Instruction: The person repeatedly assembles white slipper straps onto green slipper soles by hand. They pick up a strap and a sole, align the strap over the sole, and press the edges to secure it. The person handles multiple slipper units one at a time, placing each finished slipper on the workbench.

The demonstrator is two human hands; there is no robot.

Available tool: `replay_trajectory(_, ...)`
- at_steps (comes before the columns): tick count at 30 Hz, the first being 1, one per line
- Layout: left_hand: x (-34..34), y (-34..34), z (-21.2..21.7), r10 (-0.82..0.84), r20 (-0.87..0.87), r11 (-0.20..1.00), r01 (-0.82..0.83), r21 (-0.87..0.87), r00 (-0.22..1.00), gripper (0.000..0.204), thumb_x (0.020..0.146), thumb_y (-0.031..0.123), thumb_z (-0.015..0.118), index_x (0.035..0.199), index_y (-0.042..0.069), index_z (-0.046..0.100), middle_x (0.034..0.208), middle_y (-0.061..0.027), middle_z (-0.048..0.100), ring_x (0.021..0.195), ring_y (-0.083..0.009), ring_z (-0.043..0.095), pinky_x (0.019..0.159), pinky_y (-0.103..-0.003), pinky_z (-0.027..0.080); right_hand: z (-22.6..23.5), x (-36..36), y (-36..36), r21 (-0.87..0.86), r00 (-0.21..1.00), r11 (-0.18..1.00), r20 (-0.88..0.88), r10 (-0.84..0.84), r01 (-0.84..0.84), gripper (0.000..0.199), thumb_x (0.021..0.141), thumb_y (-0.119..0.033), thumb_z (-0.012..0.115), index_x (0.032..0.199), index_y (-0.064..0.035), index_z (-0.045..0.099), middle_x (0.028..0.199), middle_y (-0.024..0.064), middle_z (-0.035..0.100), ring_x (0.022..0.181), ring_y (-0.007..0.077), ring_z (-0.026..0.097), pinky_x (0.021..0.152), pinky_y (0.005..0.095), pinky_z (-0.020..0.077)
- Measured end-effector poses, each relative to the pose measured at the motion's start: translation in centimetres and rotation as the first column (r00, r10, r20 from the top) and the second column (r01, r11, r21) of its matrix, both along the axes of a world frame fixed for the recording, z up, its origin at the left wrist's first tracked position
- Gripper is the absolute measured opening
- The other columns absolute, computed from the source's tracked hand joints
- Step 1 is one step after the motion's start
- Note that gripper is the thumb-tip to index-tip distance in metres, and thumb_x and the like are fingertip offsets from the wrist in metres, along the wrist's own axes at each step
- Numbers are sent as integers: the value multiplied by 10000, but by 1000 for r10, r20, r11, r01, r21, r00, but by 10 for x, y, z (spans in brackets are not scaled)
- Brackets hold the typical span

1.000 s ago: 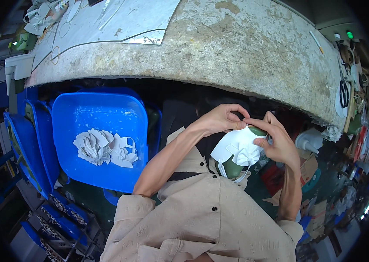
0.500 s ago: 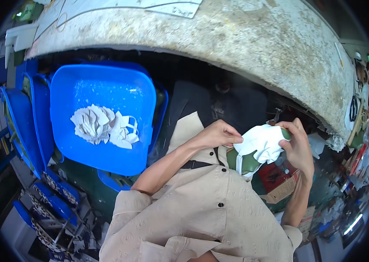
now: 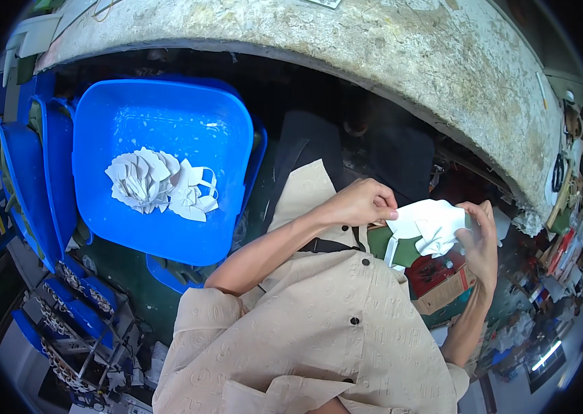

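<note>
Just above my lap, a white shoe upper [image 3: 436, 224] with a narrow strap lies over a green shoe last [image 3: 403, 248]. My left hand [image 3: 369, 203] pinches the upper's left edge between thumb and fingertips. At the other end, my right hand [image 3: 479, 238] is curled round the upper and the tip of the last, its thumb and fingers slightly blurred. Much of the last is hidden under the white material. Off to the left, a heap of similar white uppers [image 3: 141, 181] rests in a blue bin [image 3: 160, 245].
A worn, stained workbench [image 3: 402, 48] arches across the far side. More blue bins [image 3: 19, 186] stand at the left, above a metal rack [image 3: 91, 324] with blue parts. An open cardboard box [image 3: 440, 293] sits below my right hand, with clutter [image 3: 547, 276] beyond.
The view has shifted, so the bench sits higher in it. My left hand still pinches the upper's edge, now drawn straighter between both hands; my right hand has shifted slightly.
</note>
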State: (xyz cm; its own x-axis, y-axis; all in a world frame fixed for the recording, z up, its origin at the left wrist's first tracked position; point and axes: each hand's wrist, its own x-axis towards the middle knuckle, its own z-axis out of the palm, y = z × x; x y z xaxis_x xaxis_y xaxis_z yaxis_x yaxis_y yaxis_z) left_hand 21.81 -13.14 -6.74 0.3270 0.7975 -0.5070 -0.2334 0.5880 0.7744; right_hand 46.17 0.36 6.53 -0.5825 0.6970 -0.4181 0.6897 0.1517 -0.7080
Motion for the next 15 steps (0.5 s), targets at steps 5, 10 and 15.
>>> replay_trajectory(5,4,-4,-13,-18,46,999,20,-42,999,196,904,133,783,976,-46,746,790,-70,738,714,-93,673,690,-258,529,0,-3,-6,17,1000,1000,-16,13,-13,381,801,50,711,1180,48,664,984,57,437,941,177,502,897,277,424)
replay_trajectory(10,6,-6,-16,-44,51,998,46,-31,998,188,892,135,795,971,-31,757,766,-49,730,703,-85,654,689,-252,507,-3,-1,-10,-14,997,1000,-69,-16,15,384,804,49,712,1185,56,661,979,58,435,939,177,495,899,276,415)
replay_trajectory(15,14,-2,-28,-45,88,999,44,17,995,166,875,116,803,939,-31,756,754,-33,719,709,-75,643,679,-255,501,-2,2,-9,18,999,1000,-46,23,-22,364,812,44,711,1172,59,660,978,57,424,923,176,478,875,274,407)
